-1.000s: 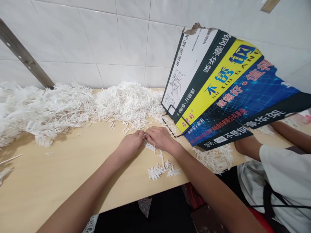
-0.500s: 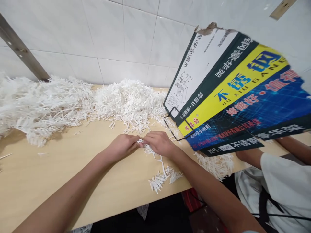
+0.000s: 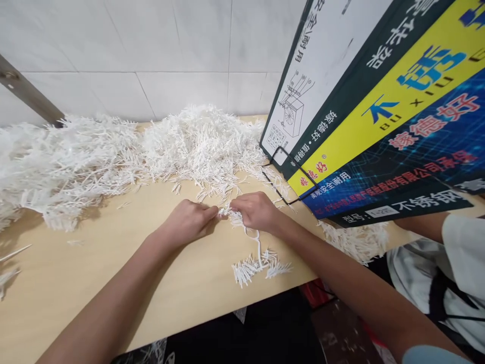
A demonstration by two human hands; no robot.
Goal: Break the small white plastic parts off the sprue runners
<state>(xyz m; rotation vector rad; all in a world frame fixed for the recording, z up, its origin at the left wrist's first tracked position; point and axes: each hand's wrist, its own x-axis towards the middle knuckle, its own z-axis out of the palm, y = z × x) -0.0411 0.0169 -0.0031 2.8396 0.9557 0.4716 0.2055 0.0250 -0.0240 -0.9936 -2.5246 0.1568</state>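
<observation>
A white branched sprig, thin-stemmed with short bristly tips, is pinched between my two hands just above the table. My left hand has thumb and fingers closed on its left end. Closed on the upper right of it is my right hand, fingers curled. From below my right hand a looped white stem runs toward me and ends in bristly tufts lying on the tabletop. Whether that stem joins the pinched part is hidden by my fingers.
Heaped white sprigs line the wall on the tan table. A printed cardboard panel stands at right, a black wire stand at its foot. Beyond it are a person's white sleeve and more sprigs.
My hands have drawn slightly apart, showing more of the white sprig between them. The camera view has shifted closer, so the cardboard panel looks larger.
</observation>
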